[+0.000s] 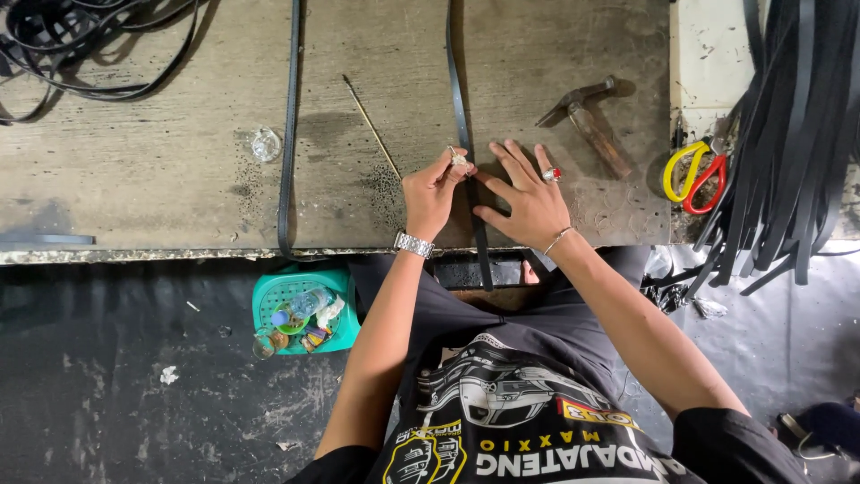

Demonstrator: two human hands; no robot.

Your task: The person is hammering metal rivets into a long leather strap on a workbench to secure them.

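A long black strap (459, 99) runs down the worn wooden board (161, 179) and hangs over its near edge. My left hand (432, 195), with a metal watch on its wrist, pinches a small shiny metal fitting (458, 159) against the strap. My right hand (530, 204) lies flat with spread fingers on the board just right of the strap, its thumb touching the strap. It wears a ring with a red stone and a thin bracelet.
A second black strap (290, 134) lies to the left, with a thin stick (372, 125) and a small glass piece (266, 143) nearby. A hammer (587, 116), yellow-and-red scissors (694, 170) and a bundle of black straps (797, 134) are at right. A green basket (305, 309) sits below the board, black cords (90, 45) at top left.
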